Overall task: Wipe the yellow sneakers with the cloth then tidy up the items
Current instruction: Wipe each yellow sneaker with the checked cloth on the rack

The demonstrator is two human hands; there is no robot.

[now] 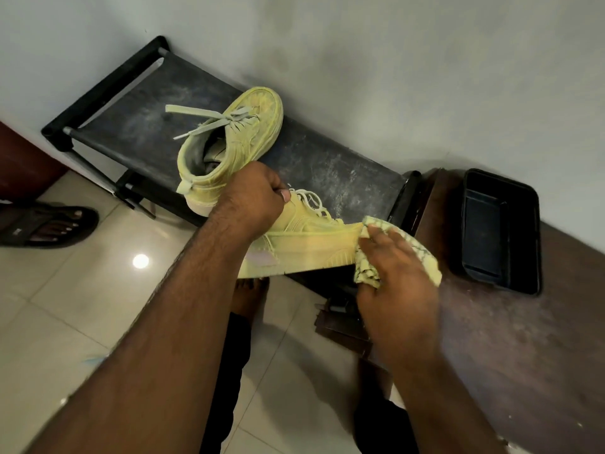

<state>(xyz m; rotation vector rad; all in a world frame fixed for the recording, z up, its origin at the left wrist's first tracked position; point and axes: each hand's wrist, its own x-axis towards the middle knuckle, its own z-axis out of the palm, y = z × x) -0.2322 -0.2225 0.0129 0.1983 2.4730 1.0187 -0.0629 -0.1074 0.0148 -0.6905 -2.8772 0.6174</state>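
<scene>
Left hand [253,191] clutching near sneaker [304,239] at its collar; right hand [393,267] pinching cloth [368,275] against toe, 3 o'clock

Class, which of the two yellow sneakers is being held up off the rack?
The nearer sneaker: the left hand grips its collar while the cloth wipes its toe. The other sneaker rests on the rack.

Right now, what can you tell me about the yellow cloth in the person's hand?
The cloth is pale yellow with thin dark checked lines, soft and crumpled like a woven kitchen rag. The right hand holds it bunched, fingers curled over it, so only its edges show above and below the hand. Its upper corner presses against the toe end of the held sneaker, which the left hand grips near the laces.
</scene>
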